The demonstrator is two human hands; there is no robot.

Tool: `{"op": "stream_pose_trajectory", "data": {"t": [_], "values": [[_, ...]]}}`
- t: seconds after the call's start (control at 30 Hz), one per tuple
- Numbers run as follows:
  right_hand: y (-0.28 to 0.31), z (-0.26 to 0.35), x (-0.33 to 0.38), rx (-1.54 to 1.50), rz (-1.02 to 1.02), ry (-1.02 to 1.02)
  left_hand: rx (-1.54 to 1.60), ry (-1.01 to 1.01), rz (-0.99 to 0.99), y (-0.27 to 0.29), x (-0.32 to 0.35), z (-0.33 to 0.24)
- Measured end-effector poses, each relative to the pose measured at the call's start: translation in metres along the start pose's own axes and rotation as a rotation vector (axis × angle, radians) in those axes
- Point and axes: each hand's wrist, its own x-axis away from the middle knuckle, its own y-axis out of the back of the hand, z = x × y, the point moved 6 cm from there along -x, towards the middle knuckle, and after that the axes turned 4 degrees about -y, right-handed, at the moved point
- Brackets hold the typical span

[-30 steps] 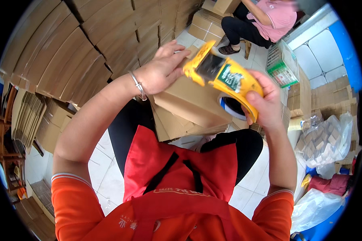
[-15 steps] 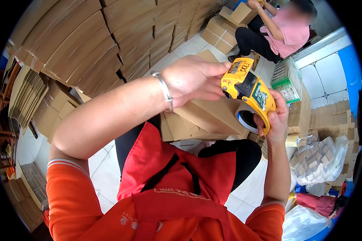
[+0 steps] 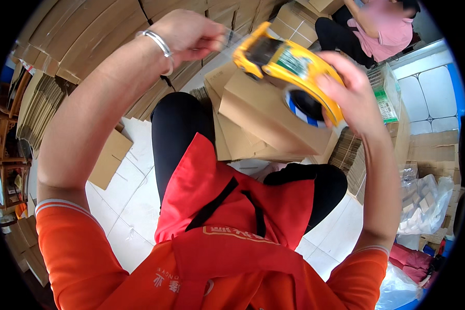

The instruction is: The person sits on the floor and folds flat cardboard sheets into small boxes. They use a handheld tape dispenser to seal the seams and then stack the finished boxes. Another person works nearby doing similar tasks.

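Observation:
A yellow tape dispenser (image 3: pixel 267 58) is gripped by my right hand (image 3: pixel 352 88), with its front end tilted up to the left. A clear tape roll (image 3: pixel 298 114) with a blue and white rim sits under its curved body. My left hand (image 3: pixel 190 34), closed in a pinch, holds the end of a clear tape strip (image 3: pixel 234 39) stretched from the dispenser's front. Just below the dispenser lies a brown cardboard box (image 3: pixel 266 111) in front of my knees, some of its upper side hidden by the tool.
Tall stacks of flat cardboard (image 3: pixel 95 39) line the far left. Another person (image 3: pixel 380 31) in pink sits at the far right, near a green and white crate (image 3: pixel 386 88). A clear bag of small cartons (image 3: pixel 423 199) stands at the right.
My left hand has moved up and left from the dispenser, drawing out tape. The dispenser has shifted left and up in my right hand, and more of the box shows.

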Motion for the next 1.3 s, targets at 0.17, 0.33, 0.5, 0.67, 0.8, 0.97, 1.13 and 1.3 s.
{"op": "stream_pose_trajectory", "data": {"t": [0.17,0.33,0.5,0.67,0.8,0.97,1.13,1.3], "values": [[-0.037,0.022,-0.038,0.172,0.123,-0.047,0.145,0.320,-0.021,0.000,-0.027,0.096],[-0.014,-0.010,-0.055,0.151,0.142,0.082,0.206,0.214,0.224,-0.062,-0.071,0.114],[-0.017,0.007,-0.035,0.043,0.097,0.005,0.186,0.084,0.424,-0.108,-0.102,0.088],[-0.029,-0.002,-0.038,-0.074,0.152,0.005,0.075,0.041,0.487,-0.136,-0.080,0.070],[-0.020,-0.002,-0.026,-0.102,0.135,-0.006,0.026,0.028,0.582,-0.156,-0.066,0.064],[-0.018,0.003,-0.033,-0.056,0.130,-0.003,-0.028,0.031,0.597,-0.150,-0.061,0.062],[-0.016,-0.006,-0.043,-0.049,0.095,0.023,-0.065,0.037,0.609,-0.146,-0.059,0.065],[-0.010,0.002,-0.025,-0.118,0.101,-0.012,-0.103,0.037,0.618,-0.144,-0.056,0.064]]}}
